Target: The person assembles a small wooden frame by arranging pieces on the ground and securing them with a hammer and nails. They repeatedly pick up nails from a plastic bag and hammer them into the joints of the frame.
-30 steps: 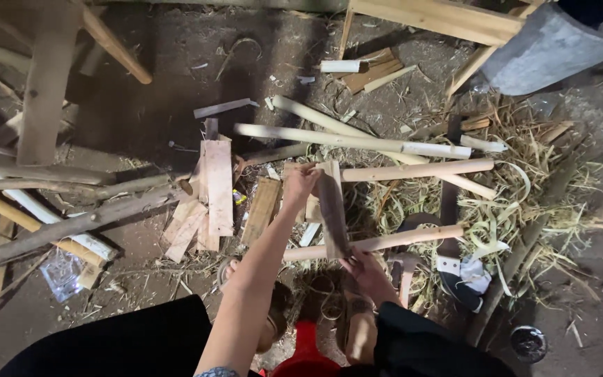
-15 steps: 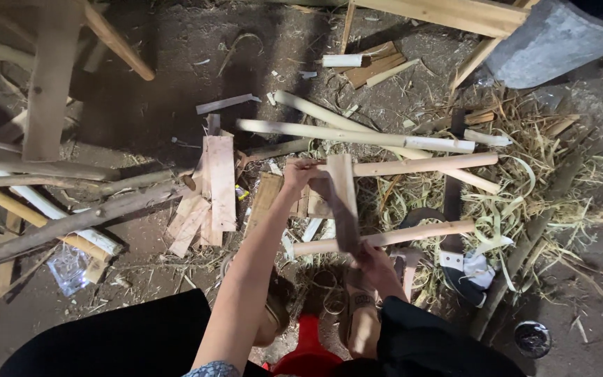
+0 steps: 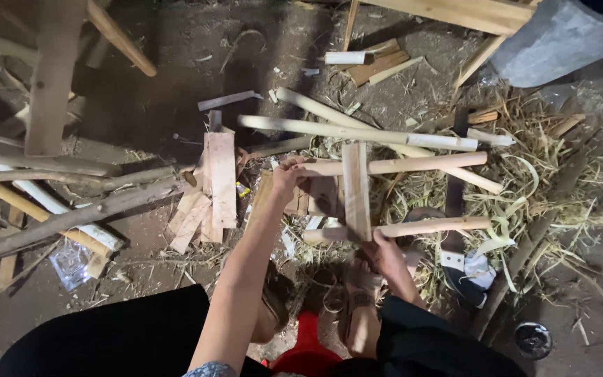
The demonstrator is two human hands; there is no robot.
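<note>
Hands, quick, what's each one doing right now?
Left hand: closed on the upper wooden rod.
Right hand: closed on the lower wooden rod, beside the flat slat.

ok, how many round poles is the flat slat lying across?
2. The upper pole is gripped at its end by the left hand; the lower pole is by the right hand. The flat slat crosses both.

Bare forearms, patterned sleeve edge at left elbow, black trousers, sandals.
</note>
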